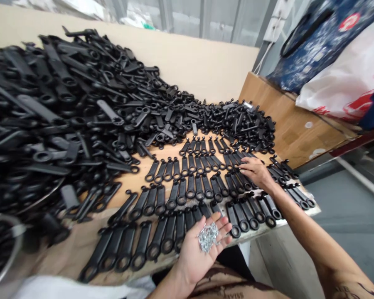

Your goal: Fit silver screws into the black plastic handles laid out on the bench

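Laid out in rows across the worktable: black levers, each with a ring at one end and a small knob at the other. Long axis set roughly away from the body, ring end near, knob end far and, on the right side, tipped slightly left. Nearest levers placed just below and to the left of the right fingertips, the fingers being pointed leftward across the shafts. Right hand: held palm down over the rows, fingers extended and slightly bent, thumb partly hidden; whether anything is pinched cannot be told. This hand is set nearer to those levers than the left. Left hand: turned palm up by the front row, opened and lightly cupped, with small silvery metal pieces carried loose in the palm. Large heap of similar black parts, piled behind and to the left. Cardboard box, placed at the right. Blue bag, marked with a red round emblem, brand not legible. White bag, printed in red, wording not readable. Right-forearm lettering, partly cut off and not securely read
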The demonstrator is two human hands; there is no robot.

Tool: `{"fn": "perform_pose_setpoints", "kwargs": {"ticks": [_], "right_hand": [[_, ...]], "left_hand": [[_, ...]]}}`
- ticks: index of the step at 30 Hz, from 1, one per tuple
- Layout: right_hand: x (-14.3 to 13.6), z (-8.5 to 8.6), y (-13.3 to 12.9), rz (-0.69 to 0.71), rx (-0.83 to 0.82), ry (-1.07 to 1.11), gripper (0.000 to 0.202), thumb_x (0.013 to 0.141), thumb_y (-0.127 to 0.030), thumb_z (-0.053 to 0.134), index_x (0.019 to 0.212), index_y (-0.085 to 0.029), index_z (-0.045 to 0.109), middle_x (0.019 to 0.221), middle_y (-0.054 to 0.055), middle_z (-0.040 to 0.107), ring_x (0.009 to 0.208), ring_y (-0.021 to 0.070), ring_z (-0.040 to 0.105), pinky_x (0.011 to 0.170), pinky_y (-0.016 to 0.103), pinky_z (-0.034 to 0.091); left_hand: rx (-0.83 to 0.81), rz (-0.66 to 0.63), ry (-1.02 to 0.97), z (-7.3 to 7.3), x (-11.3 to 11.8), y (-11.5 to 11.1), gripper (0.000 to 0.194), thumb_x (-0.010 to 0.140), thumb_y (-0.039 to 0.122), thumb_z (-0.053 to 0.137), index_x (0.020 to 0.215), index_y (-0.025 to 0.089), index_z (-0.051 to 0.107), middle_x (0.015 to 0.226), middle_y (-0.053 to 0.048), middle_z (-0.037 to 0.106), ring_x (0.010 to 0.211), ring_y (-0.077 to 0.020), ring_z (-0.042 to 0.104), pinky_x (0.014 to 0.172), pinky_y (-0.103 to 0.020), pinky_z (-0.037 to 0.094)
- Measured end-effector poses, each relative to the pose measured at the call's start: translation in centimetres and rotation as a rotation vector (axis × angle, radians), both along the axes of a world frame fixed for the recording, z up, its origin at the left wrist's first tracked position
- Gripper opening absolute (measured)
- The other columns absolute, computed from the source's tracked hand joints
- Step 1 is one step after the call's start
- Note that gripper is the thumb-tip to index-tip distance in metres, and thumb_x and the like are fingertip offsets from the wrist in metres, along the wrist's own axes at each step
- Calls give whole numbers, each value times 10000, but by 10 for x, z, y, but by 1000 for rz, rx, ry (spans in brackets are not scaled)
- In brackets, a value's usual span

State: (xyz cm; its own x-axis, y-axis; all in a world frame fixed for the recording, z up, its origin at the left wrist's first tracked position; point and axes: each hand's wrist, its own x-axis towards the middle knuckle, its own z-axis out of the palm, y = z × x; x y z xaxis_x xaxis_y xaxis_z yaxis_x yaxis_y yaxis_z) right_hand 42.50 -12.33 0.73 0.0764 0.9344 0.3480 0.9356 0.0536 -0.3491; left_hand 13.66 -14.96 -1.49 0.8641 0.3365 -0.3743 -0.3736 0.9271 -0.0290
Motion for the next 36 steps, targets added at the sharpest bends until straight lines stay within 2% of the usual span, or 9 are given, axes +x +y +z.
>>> {"fn": "perform_pose_setpoints", "kwargs": {"ticks": [2, 5, 7, 10, 13, 18, 25, 30, 36], "right_hand": [[-30, 17, -17, 150, 11, 22, 164, 794, -258, 523, 859, -212, 667, 1070, 58, 554, 1015, 218, 466, 907, 411, 345], [-81, 41, -45, 397, -63, 35, 165, 812, -228, 500, 857, -224, 659, 1107, 43, 528, 1081, 216, 401, 910, 392, 344], [-108, 48, -59, 519, -139, -20, 188, 814, -189, 481, 890, -231, 648, 1121, 45, 516, 1109, 228, 361, 898, 394, 346], [-131, 49, -70, 599, -212, -97, 203, 816, -189, 467, 935, -217, 630, 1126, 67, 503, 1112, 250, 338, 878, 408, 348], [-141, 46, -74, 626, -216, -130, 195, 817, -205, 465, 930, -193, 623, 1123, 81, 498, 1100, 259, 336, 862, 414, 351], [-156, 42, -76, 625, -187, -156, 171, 794, -149, 469, 842, -177, 630, 1145, 60, 494, 1115, 255, 320, 873, 405, 334], [-175, 23, -75, 543, -39, -204, 151, 782, -129, 472, 711, -148, 604, 1085, 64, 541, 1098, 270, 348, 864, 425, 322], [-182, 15, -78, 513, -27, -307, 101, 751, -143, 495, 735, -141, 595, 1101, 84, 526, 1123, 302, 320, 908, 485, 284], [-188, 25, -83, 575, -109, -470, 183, 722, -149, 497, 865, -102, 601, 1117, 128, 494, 1144, 341, 289, 956, 528, 216]], "left_hand": [[8, 12, 0, 1, -1, -4, 345, 819, 325, 416, 1016, 89, 572, 1038, -137, 614, 1035, -279, 515, 898, -421, 347], [13, 24, 7, 2, -4, -11, 351, 818, 330, 416, 1027, 86, 557, 1032, -138, 610, 1030, -272, 516, 899, -418, 346], [17, 24, -3, 3, -6, -16, 348, 824, 329, 407, 1028, 87, 550, 1011, -129, 615, 997, -251, 531, 901, -413, 343], [13, 43, -49, 6, -10, -23, 298, 831, 311, 394, 952, 103, 570, 900, -89, 636, 877, -200, 568, 913, -419, 331], [-7, 59, -59, 8, -14, -30, 260, 822, 301, 412, 869, 110, 582, 839, -73, 642, 855, -199, 570, 929, -434, 315], [-64, 91, -26, 13, -16, -36, 225, 811, 264, 437, 892, 107, 575, 822, -68, 652, 836, -178, 576, 891, -385, 354], [-104, 123, -57, 10, -18, -35, 221, 812, 261, 437, 909, 103, 558, 843, -66, 652, 792, -143, 581, 770, -294, 412], [-131, 122, -29, 5, -17, -32, 218, 805, 255, 448, 911, 99, 557, 793, -47, 656, 766, -121, 590, 737, -243, 425], [-153, 64, 21, -7, -15, -27, 195, 798, 232, 455, 890, 91, 552, 711, -21, 633, 676, -84, 581, 643, -184, 426]]}}
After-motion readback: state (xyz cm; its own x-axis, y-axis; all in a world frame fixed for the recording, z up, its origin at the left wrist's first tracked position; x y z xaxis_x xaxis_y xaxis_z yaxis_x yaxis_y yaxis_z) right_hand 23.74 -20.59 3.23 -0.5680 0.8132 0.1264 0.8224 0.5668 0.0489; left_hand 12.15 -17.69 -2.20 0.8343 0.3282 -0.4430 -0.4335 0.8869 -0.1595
